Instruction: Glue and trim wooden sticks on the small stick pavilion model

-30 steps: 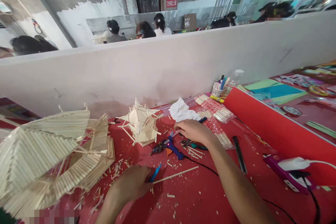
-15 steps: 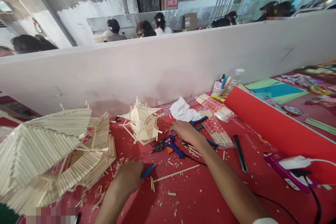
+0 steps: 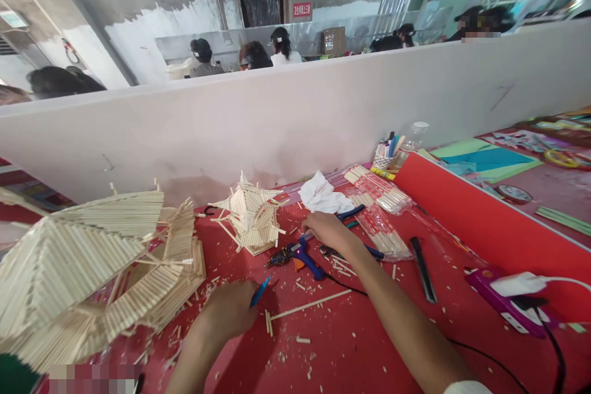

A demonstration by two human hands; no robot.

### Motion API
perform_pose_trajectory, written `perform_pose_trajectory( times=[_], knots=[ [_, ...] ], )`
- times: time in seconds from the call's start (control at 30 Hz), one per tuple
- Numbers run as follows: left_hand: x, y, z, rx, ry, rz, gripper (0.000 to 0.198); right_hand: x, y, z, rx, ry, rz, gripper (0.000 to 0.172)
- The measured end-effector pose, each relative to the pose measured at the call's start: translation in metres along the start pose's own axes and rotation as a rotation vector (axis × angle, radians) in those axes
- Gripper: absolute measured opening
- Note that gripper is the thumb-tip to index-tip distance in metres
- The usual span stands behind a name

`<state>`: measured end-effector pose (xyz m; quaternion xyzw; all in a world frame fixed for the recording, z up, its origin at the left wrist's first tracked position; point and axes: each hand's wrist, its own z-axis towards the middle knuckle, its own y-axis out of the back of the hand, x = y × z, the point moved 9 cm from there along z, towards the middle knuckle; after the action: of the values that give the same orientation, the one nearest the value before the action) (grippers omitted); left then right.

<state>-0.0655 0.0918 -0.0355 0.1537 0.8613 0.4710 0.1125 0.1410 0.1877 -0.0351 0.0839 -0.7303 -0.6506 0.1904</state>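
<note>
My left hand (image 3: pixel 233 309) is closed around a slim blue pen-like tool (image 3: pixel 260 292), its pointed end sticking up past the fingers. Fingers of my right hand (image 3: pixel 325 229) are bent down at the back end of a blue hot glue gun (image 3: pixel 299 250); what they pinch there is mostly hidden. The glue gun lies on its side with its nozzle to the left. In front of it a thin wooden stick (image 3: pixel 311 305) rests on the red table, with short stick pieces (image 3: pixel 268 323) at its left end.
A large stick-built roofed model (image 3: pixel 92 246) fills the left, and a smaller one (image 3: pixel 252 212) stands behind the glue gun. Pliers (image 3: pixel 373 252), bagged sticks (image 3: pixel 381 231), white tissue (image 3: pixel 323 192), a dark cutter (image 3: pixel 422 268) and a purple power strip (image 3: pixel 503 301) lie rightward. A white partition (image 3: pixel 277 123) runs behind.
My left hand has shifted slightly right and up, and the blue tool now points more steeply upward. My right hand stays at the glue gun's back end. The view has tilted a little.
</note>
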Motion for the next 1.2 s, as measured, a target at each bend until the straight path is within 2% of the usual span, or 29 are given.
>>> perform_pose_trajectory(
  times=[0.3,0.47,0.63,0.77,0.87,1.0,1.2],
  knots=[
    [-0.006,0.003,0.002,-0.018,-0.046,0.02,0.031,0.001,-0.006,0.005,-0.012,0.013,0.018,0.016],
    [-0.008,0.003,0.004,-0.006,-0.057,0.019,0.033,-0.001,-0.009,0.006,-0.037,0.009,0.029,0.019],
    [-0.012,0.012,0.003,-0.038,-0.092,-0.016,0.034,-0.007,0.007,0.0,-0.073,0.031,0.174,0.018],
    [-0.016,0.015,0.003,-0.074,-0.147,-0.108,0.039,-0.008,0.025,-0.007,-0.101,0.105,0.453,0.012],
    [-0.018,0.015,0.004,-0.089,-0.185,-0.175,0.04,-0.006,0.03,-0.01,-0.072,0.131,0.577,0.013],
    [-0.022,0.017,0.003,-0.093,-0.216,-0.207,0.041,0.001,0.031,-0.012,-0.034,0.176,0.62,0.016],
    [-0.021,0.02,0.003,-0.076,-0.2,-0.181,0.042,0.02,0.026,-0.013,0.081,0.296,0.742,0.02]
  ],
)
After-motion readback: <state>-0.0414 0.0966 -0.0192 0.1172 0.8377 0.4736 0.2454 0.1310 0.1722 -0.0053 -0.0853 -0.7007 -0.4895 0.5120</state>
